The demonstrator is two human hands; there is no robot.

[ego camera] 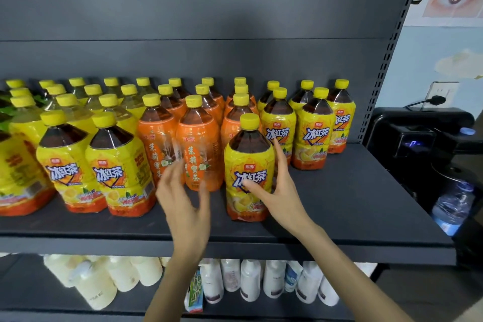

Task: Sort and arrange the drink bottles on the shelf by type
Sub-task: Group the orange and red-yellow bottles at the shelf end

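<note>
Right hand [278, 188]: reaches up from the lower right, forearm slanting in, palm turned toward the front iced-tea bottle [248, 170]. The thumb lies across the label's front, the other fingers spread up along the bottle's right side. The hand is cupped loosely round the bottle; whether it actually clamps it I cannot tell.
Left hand [183, 191]: raised from below centre, blurred, fingers spread and apart, holding nothing. Its fingertips are just in front of the orange bottles' labels; contact cannot be told.
Front iced-tea bottle: upright, yellow label, yellow cap, dark tea, standing alone near the front edge of the shelf [352, 217], ahead of the other rows.
Orange jasmine-tea bottles [198, 144]: three columns in the middle of the shelf, running back to the panel; about ten caps show, the rear ones partly hidden.
Yellow iced-tea bottles, right group [313, 133]: six, in three columns of two, behind and right of the front bottle.
Yellow iced-tea bottles, left front [91, 165]: two side by side, just left of the orange group; a third is cut by the left frame edge.
Pale-drink bottles, left rear [78, 102]: several rows with yellow caps; the count is unclear.
Lower shelf bottles [251, 280]: white and cream bottles, too blurred to count.
</note>
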